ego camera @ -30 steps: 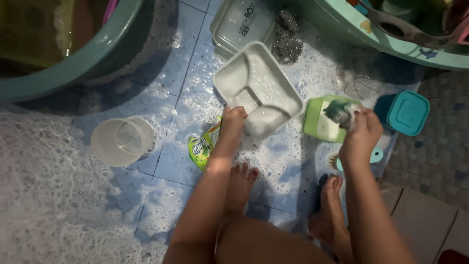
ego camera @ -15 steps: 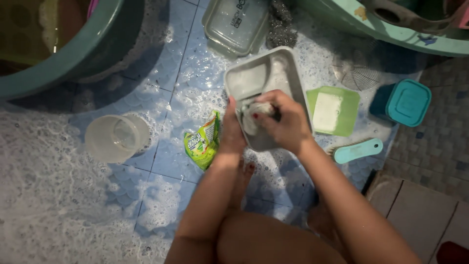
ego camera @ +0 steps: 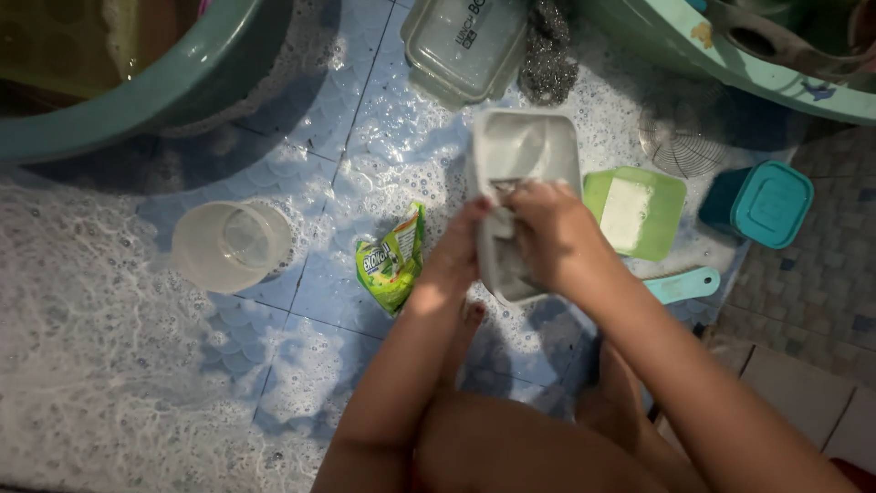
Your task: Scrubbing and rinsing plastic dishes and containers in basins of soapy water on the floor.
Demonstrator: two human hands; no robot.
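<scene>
Head view: at centre frame the left hand point(ego camera: 453, 258) grips the long edge of a grey divided plastic lunch tray point(ego camera: 525, 155), fingers curled round its rim, tilting it up off the wet blue tiled floor point(ego camera: 301, 137) so its compartments face the right hand point(ego camera: 549, 230). That hand is closed on something pale, pressed inside the tray; what it is, I cannot tell. A green soap dish point(ego camera: 636, 212) sits just right of the tray, a green sachet point(ego camera: 391, 260) to the left.
</scene>
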